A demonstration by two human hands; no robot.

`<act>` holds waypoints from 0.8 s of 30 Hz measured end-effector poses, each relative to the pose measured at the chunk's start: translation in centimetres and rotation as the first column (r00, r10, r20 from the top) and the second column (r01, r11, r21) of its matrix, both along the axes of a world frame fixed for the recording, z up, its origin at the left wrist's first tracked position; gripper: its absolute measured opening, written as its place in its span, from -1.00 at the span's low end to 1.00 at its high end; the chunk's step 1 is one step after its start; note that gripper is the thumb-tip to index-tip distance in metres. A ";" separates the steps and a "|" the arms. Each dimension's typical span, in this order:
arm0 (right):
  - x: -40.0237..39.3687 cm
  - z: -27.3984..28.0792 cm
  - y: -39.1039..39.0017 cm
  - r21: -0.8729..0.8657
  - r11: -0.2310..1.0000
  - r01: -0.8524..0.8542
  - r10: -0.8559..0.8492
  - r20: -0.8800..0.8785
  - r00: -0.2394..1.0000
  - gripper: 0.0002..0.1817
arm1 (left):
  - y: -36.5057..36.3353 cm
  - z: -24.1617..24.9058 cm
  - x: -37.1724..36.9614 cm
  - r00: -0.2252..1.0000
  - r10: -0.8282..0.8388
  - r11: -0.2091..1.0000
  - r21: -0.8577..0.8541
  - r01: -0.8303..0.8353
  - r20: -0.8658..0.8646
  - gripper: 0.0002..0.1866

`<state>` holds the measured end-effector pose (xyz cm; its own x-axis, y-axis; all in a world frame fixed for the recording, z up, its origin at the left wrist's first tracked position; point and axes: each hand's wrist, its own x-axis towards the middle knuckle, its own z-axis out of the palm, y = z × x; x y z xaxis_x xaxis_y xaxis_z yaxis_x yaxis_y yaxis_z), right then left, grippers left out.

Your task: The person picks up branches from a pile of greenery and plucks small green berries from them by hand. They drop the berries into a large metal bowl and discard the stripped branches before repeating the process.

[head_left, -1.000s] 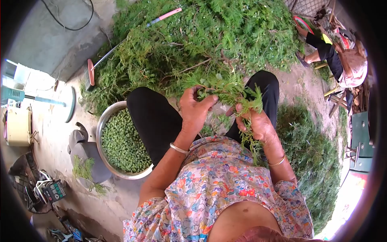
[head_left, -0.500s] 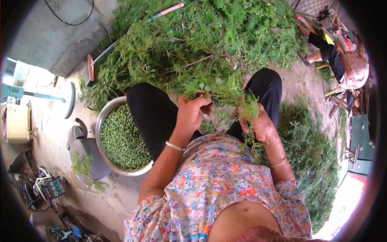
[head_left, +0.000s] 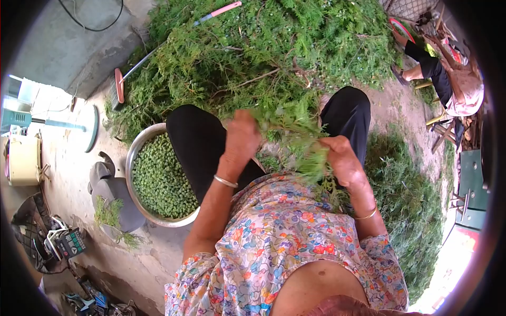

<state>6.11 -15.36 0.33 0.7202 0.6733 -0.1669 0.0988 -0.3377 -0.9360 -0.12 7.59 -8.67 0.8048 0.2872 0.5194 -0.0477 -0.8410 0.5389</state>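
My right hand (head_left: 343, 162) is closed around a leafy green conifer sprig (head_left: 295, 129), blurred by motion, which reaches across toward my left hand. My left hand (head_left: 242, 138) is raised over my left thigh at the sprig's other end. Its fingers look curled in, but they are smeared, and what they hold is hidden. A wide metal basin (head_left: 138, 203) stands beside my left knee. Many small round green cones (head_left: 163, 176) fill much of it.
Ahead lies a large heap of cut conifer branches (head_left: 253, 58), with a long-handled broom (head_left: 120, 87) against it. More greenery (head_left: 406, 195) lies to my right. A seated person (head_left: 443, 79) is at the far right. A grey stool-like object (head_left: 118, 197) stands left of the basin.
My left hand has drawn slightly left, its fingers now blurred and more curled. The sprig has shifted in my right hand, its leaves swinging left.
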 end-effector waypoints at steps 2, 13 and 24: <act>0.2 0.4 -1.3 0.180 0.980 0.086 -0.043 -0.234 0.971 -0.61 | 3.4 -2.6 -1.0 0.975 -0.074 0.770 -0.633 -0.077 -0.208 -0.84; 0.8 -0.2 -4.3 0.053 0.997 0.051 -0.049 -0.037 0.998 -0.77 | -0.7 2.6 -3.7 0.946 -0.308 -0.367 -0.930 -0.020 0.101 -0.86; -0.2 -0.6 -4.2 0.026 0.993 0.114 -0.101 -0.302 0.948 -0.80 | -4.4 3.7 -2.1 0.941 -0.334 -0.230 -0.973 -0.018 0.061 -0.77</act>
<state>5.96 -19.57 -0.25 0.7099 0.6057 -0.3594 -0.2233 -0.2905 -0.9305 -2.23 3.19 -4.99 0.9278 0.1403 -0.3458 0.1530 0.7021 0.6955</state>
